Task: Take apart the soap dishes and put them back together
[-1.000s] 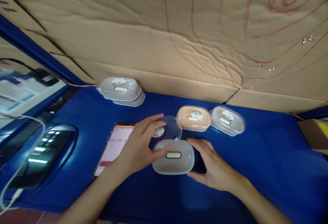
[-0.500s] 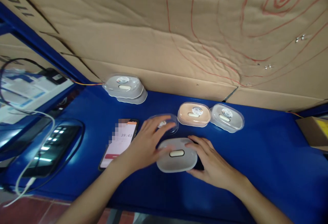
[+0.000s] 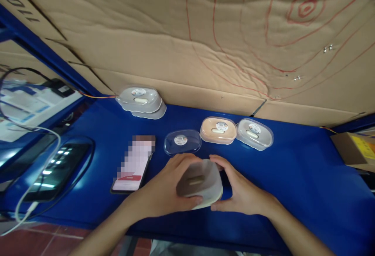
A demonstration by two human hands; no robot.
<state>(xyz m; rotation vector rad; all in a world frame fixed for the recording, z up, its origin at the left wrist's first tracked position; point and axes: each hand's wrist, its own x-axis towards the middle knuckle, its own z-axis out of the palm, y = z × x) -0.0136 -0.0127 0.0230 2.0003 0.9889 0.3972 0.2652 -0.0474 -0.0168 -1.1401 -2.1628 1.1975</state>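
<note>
A grey, rounded plastic box [image 3: 209, 178] with a pale oblong piece on its top is held between both hands, tilted and blurred by motion. My left hand [image 3: 172, 187] is closed round its left side, fingers over the far edge and thumb on the near side. At the right end, my right hand [image 3: 234, 187] curves round the box, with fingertips at the far edge and thumb at the near lower edge; a gap shows between palm and box. Just beyond lies a clear plastic lid [image 3: 190, 141] with a round white sticker.
Behind stand a peach lidded box [image 3: 228, 135] and a grey lidded box [image 3: 260, 137]. Stacked grey boxes [image 3: 146, 105] are at the back left. A phone [image 3: 131, 166] and a dark tablet [image 3: 55, 174] with cables lie left. A cardboard wall [image 3: 146, 53] backs the blue table [image 3: 295, 178].
My left hand has come back from near the clear lid and closed on the grey box. The box has gone from lying level to tilted. The lid is now uncovered.
</note>
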